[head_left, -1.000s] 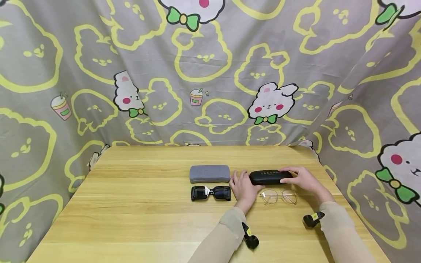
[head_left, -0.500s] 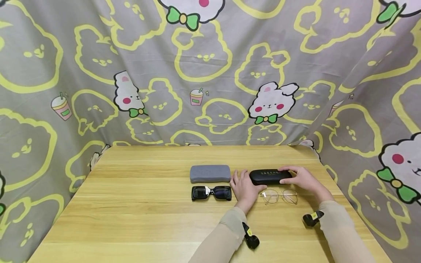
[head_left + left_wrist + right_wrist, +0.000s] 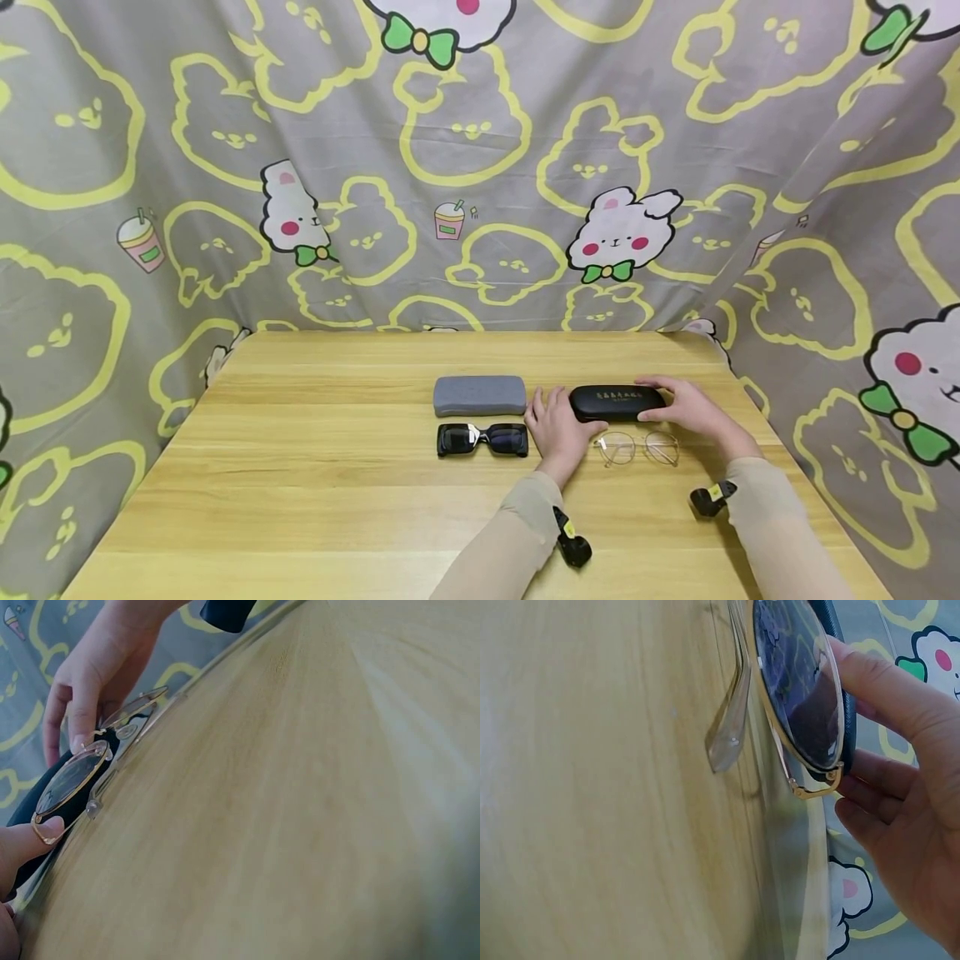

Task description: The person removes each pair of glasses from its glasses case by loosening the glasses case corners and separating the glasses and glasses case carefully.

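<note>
A black glasses case (image 3: 611,403) with gold lettering lies closed on the right side of the table. My right hand (image 3: 690,408) grips its right end, thumb in front and fingers behind. At the case's left end rests my left hand (image 3: 558,432), fingers spread, its thumb stretched along the case's front. Just in front of the case lie thin gold-framed eyeglasses (image 3: 617,448). In the left wrist view, the left thumb (image 3: 34,838) appears beside the eyeglasses (image 3: 71,780); whether they touch cannot be told. The right wrist view shows the right hand (image 3: 922,780) behind a lens, which partly hides the case.
Left of the left hand, a grey-blue glasses case (image 3: 480,395) sits behind black sunglasses (image 3: 482,440). The wooden table (image 3: 300,467) extends widely to the left. A patterned curtain (image 3: 360,283) hangs along its back and sides.
The black case has turned slightly, so its gold lettering shows more fully. The right fingertips have shifted a little on it. The left hand has stayed nearly still.
</note>
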`<state>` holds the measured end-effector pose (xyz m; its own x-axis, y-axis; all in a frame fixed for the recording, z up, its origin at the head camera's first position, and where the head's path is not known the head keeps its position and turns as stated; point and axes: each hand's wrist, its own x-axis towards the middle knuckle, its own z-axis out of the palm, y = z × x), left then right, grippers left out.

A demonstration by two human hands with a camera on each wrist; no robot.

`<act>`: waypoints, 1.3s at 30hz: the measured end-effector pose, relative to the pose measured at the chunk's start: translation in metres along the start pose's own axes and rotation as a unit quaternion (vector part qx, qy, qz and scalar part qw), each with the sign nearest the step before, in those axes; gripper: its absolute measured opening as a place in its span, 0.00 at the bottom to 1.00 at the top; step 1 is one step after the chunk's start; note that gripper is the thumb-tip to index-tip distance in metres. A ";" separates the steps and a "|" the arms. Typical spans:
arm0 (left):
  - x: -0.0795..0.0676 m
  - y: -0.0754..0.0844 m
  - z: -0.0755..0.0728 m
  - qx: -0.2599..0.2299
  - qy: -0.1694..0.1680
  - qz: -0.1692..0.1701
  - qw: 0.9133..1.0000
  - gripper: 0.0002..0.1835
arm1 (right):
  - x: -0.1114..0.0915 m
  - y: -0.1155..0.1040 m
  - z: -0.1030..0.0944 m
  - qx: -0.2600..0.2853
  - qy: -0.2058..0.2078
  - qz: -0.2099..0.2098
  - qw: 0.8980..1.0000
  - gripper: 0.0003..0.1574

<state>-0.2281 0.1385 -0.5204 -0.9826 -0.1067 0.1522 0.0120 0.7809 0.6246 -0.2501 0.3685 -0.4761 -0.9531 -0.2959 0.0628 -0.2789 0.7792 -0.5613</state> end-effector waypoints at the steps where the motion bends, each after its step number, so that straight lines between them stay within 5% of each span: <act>1: 0.000 0.000 0.000 0.000 0.001 0.000 1.000 0.42 | 0.000 -0.001 0.000 0.002 0.000 -0.002 1.000 0.45; 19: 0.000 -0.001 -0.004 0.006 0.004 0.009 1.000 0.44 | -0.006 -0.005 -0.009 0.016 -0.010 0.000 1.000 0.50; 25: -0.002 0.001 -0.008 0.011 -0.019 0.015 1.000 0.46 | -0.009 -0.008 -0.011 0.006 -0.005 0.002 1.000 0.48; 39: -0.003 0.010 -0.030 -0.060 -0.056 0.027 0.996 0.40 | -0.009 -0.017 -0.014 -0.070 0.030 -0.006 0.997 0.45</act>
<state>-0.2194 0.1283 -0.4911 -0.9944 0.0076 0.1050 0.0799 0.7033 0.7064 -0.2380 0.3654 -0.4552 -0.9536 -0.2757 0.1210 -0.3004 0.8460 -0.4405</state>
